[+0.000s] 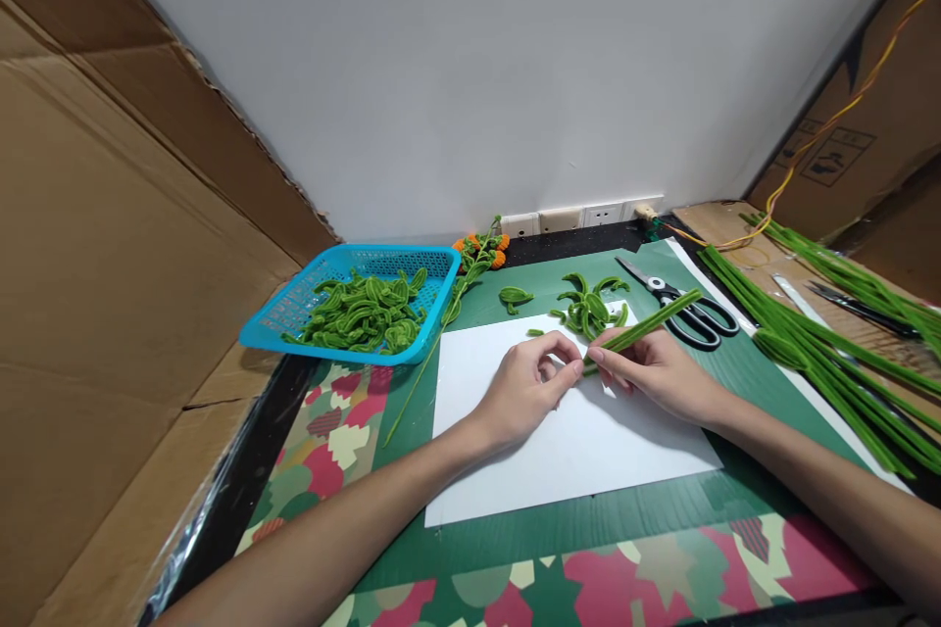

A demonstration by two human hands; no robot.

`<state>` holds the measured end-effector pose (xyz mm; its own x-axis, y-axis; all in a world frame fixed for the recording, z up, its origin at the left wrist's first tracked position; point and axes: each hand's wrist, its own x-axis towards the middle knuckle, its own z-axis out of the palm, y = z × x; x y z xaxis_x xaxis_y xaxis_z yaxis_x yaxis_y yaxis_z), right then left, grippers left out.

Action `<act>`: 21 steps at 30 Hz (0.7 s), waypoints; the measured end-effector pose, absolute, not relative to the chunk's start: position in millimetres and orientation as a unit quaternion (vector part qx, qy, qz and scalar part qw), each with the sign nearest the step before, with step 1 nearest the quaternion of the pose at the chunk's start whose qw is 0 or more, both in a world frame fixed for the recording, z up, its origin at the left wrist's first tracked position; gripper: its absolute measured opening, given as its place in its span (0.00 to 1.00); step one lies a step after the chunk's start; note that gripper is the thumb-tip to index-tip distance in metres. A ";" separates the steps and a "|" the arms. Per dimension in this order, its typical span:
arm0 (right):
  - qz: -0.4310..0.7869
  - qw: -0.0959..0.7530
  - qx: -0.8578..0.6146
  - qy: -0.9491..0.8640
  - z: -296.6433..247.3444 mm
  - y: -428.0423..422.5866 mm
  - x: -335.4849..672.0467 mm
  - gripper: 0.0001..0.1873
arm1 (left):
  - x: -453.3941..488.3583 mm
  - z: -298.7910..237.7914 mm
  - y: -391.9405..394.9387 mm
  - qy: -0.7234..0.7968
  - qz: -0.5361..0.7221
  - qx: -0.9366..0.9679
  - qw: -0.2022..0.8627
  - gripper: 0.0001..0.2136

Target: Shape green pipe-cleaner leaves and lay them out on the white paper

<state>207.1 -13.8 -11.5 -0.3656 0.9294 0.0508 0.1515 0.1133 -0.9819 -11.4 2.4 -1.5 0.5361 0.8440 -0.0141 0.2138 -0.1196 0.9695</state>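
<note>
Above a white sheet of paper [507, 451], my two hands meet at the end of a small bundle of green pipe cleaners [651, 321]. My right hand [651, 367] is closed around the bundle, which slants up to the right. At its lower left end, my left hand [536, 372] pinches with thumb and index finger; the fingertips hide the exact spot. Just beyond my hands lies a small pile of bent green pipe-cleaner leaves [588, 307]. One separate leaf [515, 298] rests to its left on the green mat.
A blue basket [254, 331] of green leaves stands at the left. Behind it lie orange pipe-cleaner flowers [500, 250] on a long stem. Black-handled scissors [698, 318] rest right of the pile. Long green pipe cleaners [830, 362] spread at the right, near tweezers [871, 307]. Cardboard walls flank the table.
</note>
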 end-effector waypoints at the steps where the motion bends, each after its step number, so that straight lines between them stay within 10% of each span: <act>1: 0.517 0.376 -0.419 -0.645 -11.6 -13.7 207.0 0.25 | -11.4 -1.5 2.3 0.384 0.291 0.690 0.541 0.09; 21: 0.528 0.373 -0.426 -0.633 -13.5 -12.7 206.0 0.25 | -11.4 -1.0 2.6 0.385 0.290 0.695 0.533 0.11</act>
<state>206.0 -12.7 -13.5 -0.3592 0.9330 0.0237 0.1454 0.0810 -0.9861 -11.4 2.6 -1.0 0.5357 0.8443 -0.0079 0.2264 -0.1346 0.9647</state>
